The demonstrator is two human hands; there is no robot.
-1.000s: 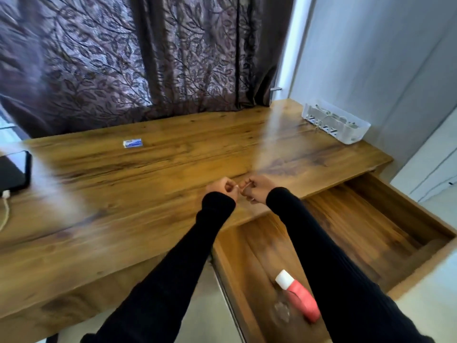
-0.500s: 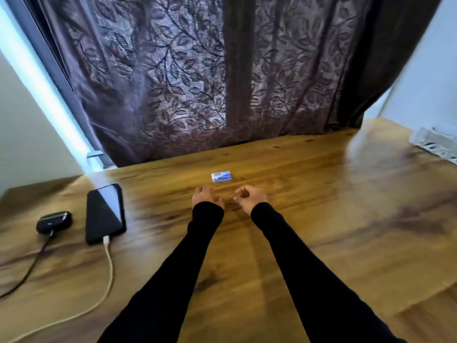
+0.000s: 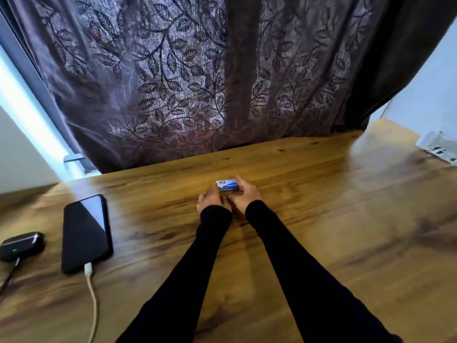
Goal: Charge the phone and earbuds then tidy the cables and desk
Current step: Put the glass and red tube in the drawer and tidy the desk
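Observation:
A small blue-and-white box (image 3: 227, 185) lies on the wooden desk (image 3: 321, 219) near the curtain. My left hand (image 3: 212, 199) touches its left end with its fingertips. My right hand (image 3: 247, 194) curls around its right end, finger behind and thumb in front. At the left the black phone (image 3: 84, 231) lies face up with a white cable (image 3: 92, 295) plugged into its near end. The black earbuds case (image 3: 22, 245) beside it shows a green light and has a dark cable (image 3: 10, 276) attached.
A patterned dark curtain (image 3: 197, 82) hangs along the desk's far edge. A white slotted tray (image 3: 437, 148) sits at the far right edge of the view. Bare wood lies between my arms and the phone and to the right.
The view swung left, away from the open drawer. Both hands moved forward across the desk to the small box and now flank it.

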